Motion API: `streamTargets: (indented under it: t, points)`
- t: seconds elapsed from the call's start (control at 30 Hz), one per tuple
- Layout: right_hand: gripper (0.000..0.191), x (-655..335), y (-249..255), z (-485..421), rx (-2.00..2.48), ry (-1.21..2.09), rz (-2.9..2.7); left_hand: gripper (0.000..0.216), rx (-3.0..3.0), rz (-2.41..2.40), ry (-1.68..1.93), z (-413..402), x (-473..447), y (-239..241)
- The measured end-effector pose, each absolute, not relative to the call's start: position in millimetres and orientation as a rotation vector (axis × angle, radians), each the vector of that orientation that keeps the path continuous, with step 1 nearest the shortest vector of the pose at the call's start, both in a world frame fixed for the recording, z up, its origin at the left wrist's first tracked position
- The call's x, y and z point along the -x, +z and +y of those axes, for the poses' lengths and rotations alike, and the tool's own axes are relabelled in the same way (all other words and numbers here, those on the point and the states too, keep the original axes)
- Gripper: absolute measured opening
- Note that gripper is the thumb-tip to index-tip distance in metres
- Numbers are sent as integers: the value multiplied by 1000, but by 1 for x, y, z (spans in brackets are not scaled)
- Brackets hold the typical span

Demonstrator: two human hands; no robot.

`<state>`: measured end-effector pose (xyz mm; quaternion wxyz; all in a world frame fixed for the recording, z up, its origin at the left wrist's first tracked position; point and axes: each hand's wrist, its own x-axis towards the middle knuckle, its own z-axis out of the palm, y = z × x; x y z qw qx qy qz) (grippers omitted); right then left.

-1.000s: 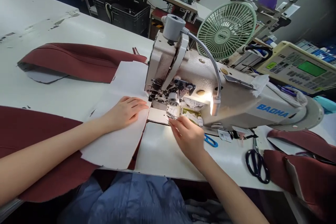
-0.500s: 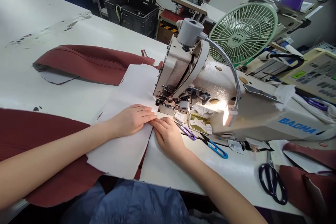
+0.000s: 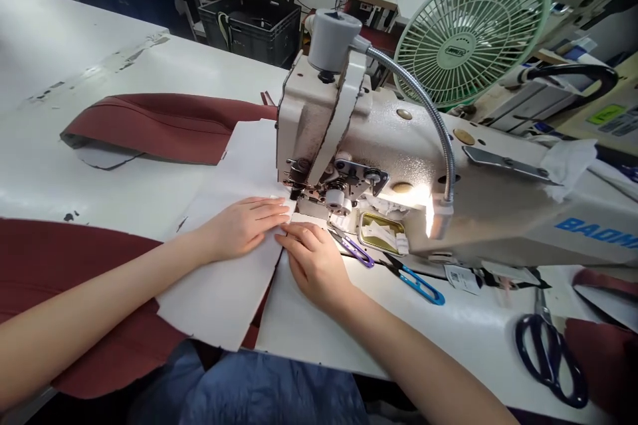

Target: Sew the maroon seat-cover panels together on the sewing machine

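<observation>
My left hand [image 3: 242,226] lies flat, fingers stretched out, on a white fabric panel [image 3: 224,279] that runs under the presser foot [image 3: 299,191] of a cream sewing machine [image 3: 399,166]. My right hand [image 3: 314,262] rests fingers-down at the panel's right edge, just in front of the needle area, its fingertips touching those of the left hand. Dark red material [image 3: 60,279] lies beneath the white panel and spreads to the left. Neither hand holds a tool.
Purple thread snips [image 3: 355,247] and blue snips [image 3: 416,279] lie right of my right hand. Black scissors [image 3: 548,352] sit further right. Another dark red piece [image 3: 164,126] lies behind. A green fan [image 3: 473,26] and a lit gooseneck lamp [image 3: 433,216] stand by the machine.
My right hand has left the needle area with the snips and come to the white panel's edge beside my left hand. The purple snips now lie on the table. The view shifted.
</observation>
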<state>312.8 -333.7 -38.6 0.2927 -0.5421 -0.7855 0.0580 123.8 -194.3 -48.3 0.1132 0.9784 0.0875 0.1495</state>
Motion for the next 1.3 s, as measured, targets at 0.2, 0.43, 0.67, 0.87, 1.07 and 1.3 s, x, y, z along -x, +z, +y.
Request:
streamTargets:
  t: [0.2, 0.43, 0.67, 0.87, 1.07, 1.3]
  points:
    - [32, -309, -36, -333, 1709, 63, -2107, 57, -2866, 300, 369, -196, -126, -44]
    - [30, -309, -36, -334, 1759, 2, -2183, 51, -2904, 341, 336, -197, -131, -38]
    - [35, -311, -34, -330, 1810, 77, -2175, 46, -2915, 327, 338, -183, -138, -39]
    - [35, -313, -39, -326, 1813, 136, -2108, 35, -2925, 353, 375, -161, -151, -43]
    - [31, -313, -25, -336, 1716, 255, -2156, 33, -2903, 463, 367, -170, -145, -22]
    - [8, -296, -20, -360, 1325, 34, -2508, 72, -2763, 347, 295, -261, -93, 11]
